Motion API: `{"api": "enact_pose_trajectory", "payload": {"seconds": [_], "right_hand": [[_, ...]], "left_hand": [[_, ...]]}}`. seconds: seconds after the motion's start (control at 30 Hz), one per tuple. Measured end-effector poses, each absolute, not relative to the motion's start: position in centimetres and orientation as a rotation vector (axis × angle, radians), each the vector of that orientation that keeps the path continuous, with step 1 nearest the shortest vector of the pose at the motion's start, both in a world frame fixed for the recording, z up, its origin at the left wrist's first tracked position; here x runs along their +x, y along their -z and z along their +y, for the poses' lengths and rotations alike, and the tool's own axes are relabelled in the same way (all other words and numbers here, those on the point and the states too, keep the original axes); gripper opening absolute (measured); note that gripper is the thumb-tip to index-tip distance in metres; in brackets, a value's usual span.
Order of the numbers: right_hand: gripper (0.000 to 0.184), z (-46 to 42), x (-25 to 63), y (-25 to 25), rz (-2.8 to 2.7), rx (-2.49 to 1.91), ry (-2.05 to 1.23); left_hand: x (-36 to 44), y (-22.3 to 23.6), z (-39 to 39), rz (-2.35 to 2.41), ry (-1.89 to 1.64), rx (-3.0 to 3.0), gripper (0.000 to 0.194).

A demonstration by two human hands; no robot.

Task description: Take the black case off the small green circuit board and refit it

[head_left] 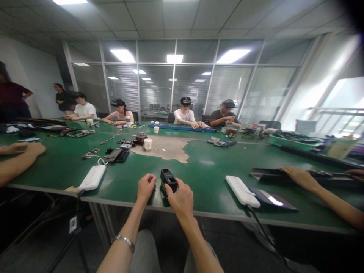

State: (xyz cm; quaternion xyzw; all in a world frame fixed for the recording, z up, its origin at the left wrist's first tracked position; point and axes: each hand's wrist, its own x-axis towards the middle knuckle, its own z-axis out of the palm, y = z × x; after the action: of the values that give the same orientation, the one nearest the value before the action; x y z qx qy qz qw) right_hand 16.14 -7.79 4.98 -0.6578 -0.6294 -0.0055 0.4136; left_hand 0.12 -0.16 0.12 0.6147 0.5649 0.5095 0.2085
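A small black boxy device (pixel 168 177) stands on the green table (pixel 204 170) close to its near edge. My right hand (pixel 180 197) is wrapped round the device's near right side, fingers closed on it. My left hand (pixel 146 186) rests on the table just left of the device, curled into a loose fist, and what it holds, if anything, is hidden. A metal bracelet (pixel 124 241) sits on my left wrist.
White power strips lie left (pixel 92 177) and right (pixel 242 190), the right one beside a dark tablet (pixel 273 200). Other people's arms reach in from the left (pixel 19 155) and right (pixel 313 185). Paper cups (pixel 148 143), tools and several seated people fill the far side.
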Motion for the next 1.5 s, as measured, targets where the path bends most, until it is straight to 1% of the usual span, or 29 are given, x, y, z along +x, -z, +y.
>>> {"api": "enact_pose_trajectory", "payload": {"seconds": [0.17,0.33,0.4,0.57,0.67,0.77,0.93,1.1,1.23,1.4,1.5], "right_hand": [[0.035,-8.1,15.8,-4.8,-1.632,-1.708,0.070],[0.035,-8.5,15.8,-3.3,-1.671,-1.710,0.087],[0.041,-8.6,15.9,-2.4,-1.673,-1.720,0.085],[0.064,-8.4,15.9,-0.4,-1.635,-1.619,0.123],[0.069,-8.1,15.7,-0.1,-1.602,-1.554,0.132],[0.065,-7.9,15.5,-0.2,-1.583,-1.571,0.100],[0.044,-8.1,15.6,-0.6,-1.588,-1.581,0.052],[0.036,-8.2,15.7,-1.1,-1.584,-1.559,0.024],[0.036,-7.8,15.7,-2.3,-1.572,-1.523,-0.029],[0.044,-7.0,16.6,-4.2,-1.501,-1.445,-0.073],[0.045,-6.3,18.0,-4.2,-1.449,-1.443,-0.055]], "left_hand": [[0.1,0.0,-0.1,1.552,-1.421,1.696,0.027],[0.2,0.0,0.0,1.556,-1.413,1.667,0.025],[0.2,0.0,0.0,1.560,-1.409,1.662,0.025],[0.2,-0.1,-0.1,1.563,-1.409,1.671,0.023],[0.2,-0.2,-0.2,1.559,-1.408,1.664,0.023],[0.2,-0.2,-0.1,1.560,-1.410,1.670,0.022],[0.2,-0.2,-0.2,1.573,-1.404,1.683,0.022],[0.2,-0.2,-0.1,1.583,-1.401,1.677,0.023],[0.2,-0.2,-0.1,1.575,-1.398,1.675,0.024],[0.2,-0.4,-0.3,1.569,-1.403,1.684,0.026],[0.2,-0.5,-0.4,1.566,-1.399,1.685,0.027]]}}
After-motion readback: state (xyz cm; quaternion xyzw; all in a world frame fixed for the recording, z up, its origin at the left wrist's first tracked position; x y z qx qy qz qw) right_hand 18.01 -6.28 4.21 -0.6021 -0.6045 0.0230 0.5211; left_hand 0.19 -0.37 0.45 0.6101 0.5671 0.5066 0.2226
